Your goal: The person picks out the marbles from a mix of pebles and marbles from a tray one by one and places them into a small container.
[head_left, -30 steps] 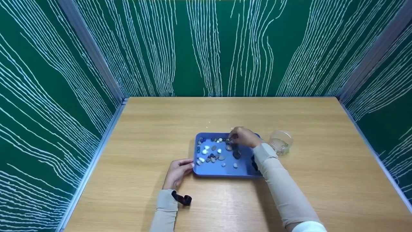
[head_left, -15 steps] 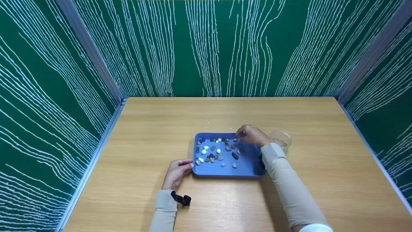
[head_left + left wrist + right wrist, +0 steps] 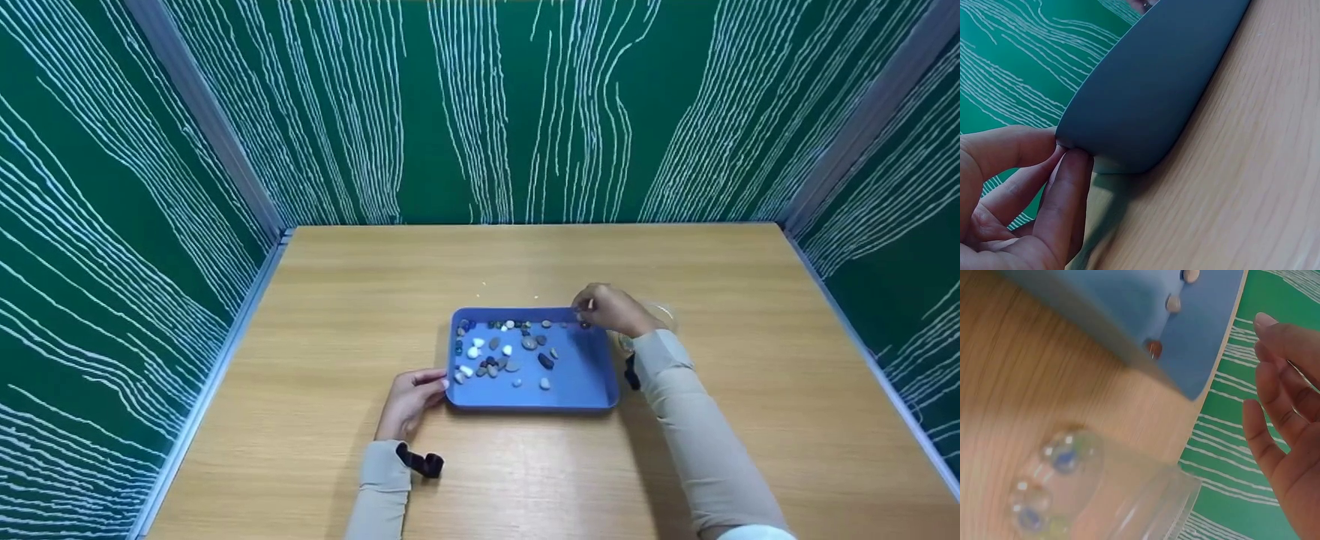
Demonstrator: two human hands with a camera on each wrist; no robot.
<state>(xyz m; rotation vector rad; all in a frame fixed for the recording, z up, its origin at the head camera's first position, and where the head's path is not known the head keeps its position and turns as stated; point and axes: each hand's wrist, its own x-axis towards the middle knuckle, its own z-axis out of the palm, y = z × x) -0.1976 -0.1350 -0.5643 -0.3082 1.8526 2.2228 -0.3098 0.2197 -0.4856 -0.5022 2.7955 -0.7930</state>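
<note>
A blue tray (image 3: 581, 382) holds several pebbles (image 3: 529, 343) and marbles, some lined along its far and left walls. At its left wall, my left hand (image 3: 411, 401) grips the rim with thumb and forefinger, as the left wrist view shows. My right hand (image 3: 611, 309) hovers over the far right corner. In the right wrist view, its fingers are loosely bent with nothing seen between them. Below that hand, a small reddish-brown piece (image 3: 1154, 347) lies by the tray wall. Beside the tray, a clear plastic jar (image 3: 1148, 500) contains glass marbles (image 3: 1065, 458); my right forearm partly hides it in the head view.
The wooden table (image 3: 360, 300) carries the tray and the jar. A few tiny pale specks lie behind the tray. Green walls (image 3: 420, 112) with white wavy lines enclose the table at the back and sides. A black strap (image 3: 421, 461) hangs at my left cuff.
My right hand has moved right along the tray's far wall to the corner, uncovering more pebbles and the reddish-brown piece. My left hand keeps its hold on the tray.
</note>
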